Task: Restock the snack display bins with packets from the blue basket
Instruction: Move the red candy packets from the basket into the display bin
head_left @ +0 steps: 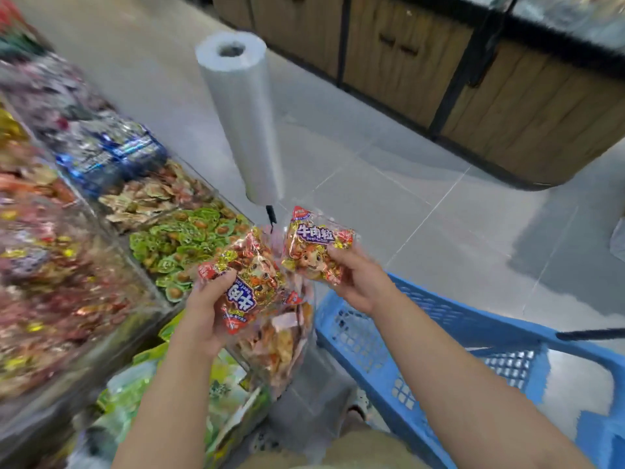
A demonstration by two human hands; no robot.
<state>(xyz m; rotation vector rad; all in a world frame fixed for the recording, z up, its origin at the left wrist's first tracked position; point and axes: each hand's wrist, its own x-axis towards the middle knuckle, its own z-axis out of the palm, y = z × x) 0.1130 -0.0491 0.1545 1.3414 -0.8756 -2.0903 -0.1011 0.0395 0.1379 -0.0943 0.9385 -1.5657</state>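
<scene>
Currently: left hand (206,309) grips beef-granule packet (252,282); right hand (353,282) pinches second packet (316,248). Both held labels showing, between blue basket (449,311) at right and snack display bins (145,275) at left, presumably for matching to bin. Bins blurred; target bin unconfirmed.

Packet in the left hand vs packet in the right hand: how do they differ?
Pose: the left packet has its print upside down to the camera; the right packet reads upright.
Grip: the left hand wraps the left packet's lower left side; the right hand holds the right packet by its lower right side.
Shared: same red and gold print.
</scene>
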